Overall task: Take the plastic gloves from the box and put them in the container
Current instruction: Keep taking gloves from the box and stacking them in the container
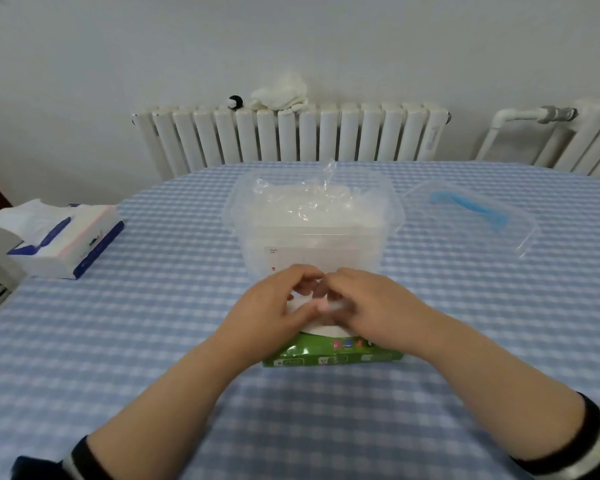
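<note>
White radiators point(291, 133) line the wall behind a round table point(153, 323) covered in a blue-and-white checked cloth, and a crumpled white cloth point(279, 93) lies on top of the nearer radiator. At the middle of the table stands the clear plastic container point(312, 216), open at the top, with thin plastic gloves point(305, 199) piled inside it and one corner of film sticking up above the rim. Its clear lid point(471, 216) with a blue handle lies flat on the cloth to the right, apart from it. Just in front of the container sits the green glove box point(333, 353), mostly hidden under my hands. My left hand point(274, 306) and my right hand point(368, 303) meet above the box opening, fingers curled, pinching a bit of white, filmy glove material point(305, 303) between them; how much of it is out of the box I cannot tell. Off to the left, a soft pack of tissues point(63, 237) rests near the table's edge
</note>
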### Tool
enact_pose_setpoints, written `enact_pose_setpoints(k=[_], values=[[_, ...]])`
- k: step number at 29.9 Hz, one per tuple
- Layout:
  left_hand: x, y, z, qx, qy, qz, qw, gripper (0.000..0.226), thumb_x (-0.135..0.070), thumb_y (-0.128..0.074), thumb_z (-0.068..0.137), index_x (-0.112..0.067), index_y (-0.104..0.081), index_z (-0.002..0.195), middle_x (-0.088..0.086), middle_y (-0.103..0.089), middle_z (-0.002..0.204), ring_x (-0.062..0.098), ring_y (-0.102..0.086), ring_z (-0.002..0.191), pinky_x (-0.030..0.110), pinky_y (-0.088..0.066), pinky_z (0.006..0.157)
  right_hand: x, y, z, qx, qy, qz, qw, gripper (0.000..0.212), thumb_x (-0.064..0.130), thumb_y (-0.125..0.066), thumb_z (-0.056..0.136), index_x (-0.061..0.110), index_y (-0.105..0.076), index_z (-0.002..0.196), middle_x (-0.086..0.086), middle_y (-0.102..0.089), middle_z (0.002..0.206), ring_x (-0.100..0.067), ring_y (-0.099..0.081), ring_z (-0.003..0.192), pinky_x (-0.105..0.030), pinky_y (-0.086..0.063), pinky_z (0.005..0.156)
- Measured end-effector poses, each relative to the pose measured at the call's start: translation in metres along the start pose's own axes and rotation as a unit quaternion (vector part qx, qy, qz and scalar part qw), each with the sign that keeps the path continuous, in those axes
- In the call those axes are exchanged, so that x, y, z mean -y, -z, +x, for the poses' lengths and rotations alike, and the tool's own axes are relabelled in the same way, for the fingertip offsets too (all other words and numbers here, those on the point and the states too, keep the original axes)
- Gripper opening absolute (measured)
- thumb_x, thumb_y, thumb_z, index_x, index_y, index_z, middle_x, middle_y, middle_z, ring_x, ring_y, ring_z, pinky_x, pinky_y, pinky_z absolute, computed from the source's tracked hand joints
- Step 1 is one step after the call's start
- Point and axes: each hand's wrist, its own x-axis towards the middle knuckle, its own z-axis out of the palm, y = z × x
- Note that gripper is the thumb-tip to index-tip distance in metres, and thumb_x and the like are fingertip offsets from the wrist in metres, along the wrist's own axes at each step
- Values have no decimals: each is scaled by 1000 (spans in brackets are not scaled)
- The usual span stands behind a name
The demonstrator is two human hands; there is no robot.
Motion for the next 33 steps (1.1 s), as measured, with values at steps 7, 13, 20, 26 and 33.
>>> enact_pose_setpoints(k=[7, 13, 20, 26, 33], values=[[5, -11, -3, 44, 36, 20, 998, 62, -56, -76, 68, -51, -40, 117, -31, -57, 103, -13, -49, 97, 14, -40, 77, -6, -9, 4, -100, 38, -35, 994, 16, 37, -55, 94, 23, -57, 85, 10, -59, 81, -12, -53, 71, -26, -37, 61], [1, -10, -4, 51, 45, 65, 996, 73, -61, -76, 66, -45, -36, 126, -21, -52, 107, -4, -49, 93, 10, -38, 71, -8, -16, 5, -261, 90, -10, 961, 32, 42, -44, 94, 21, -63, 81, 13, -61, 77, -5, -54, 76, -24, -44, 57], [-4, -6, -5, 61, 62, 78, 993, 57, -62, -76, 66, -44, -44, 109, -33, -47, 98, -15, -46, 94, 8, -38, 73, 8, 35, -5, -408, -4, 305, 860, 35, 38, -50, 95, 17, -49, 66, 3, -50, 57, -9, -44, 53, -16, -36, 51], [-15, -5, -6, -77, 23, -45, 996, 77, -66, -72, 58, -50, -32, 122, -37, -47, 116, -5, -51, 107, 9, -44, 81, -4, 46, -3, -363, -81, 395, 840, 46, 29, -60, 94, 7, -48, 55, 6, -46, 44, -7, -44, 44, -16, -40, 50], [-40, 1, 9, -274, -216, 107, 931, 64, -49, -67, 82, -20, -43, 134, -1, -41, 138, 17, -41, 128, 32, -38, 106, -1, 44, -1, -309, -121, 458, 825, 47, 27, -62, 93, 5, -48, 53, -3, -48, 44, -12, -45, 39, -20, -41, 43]])
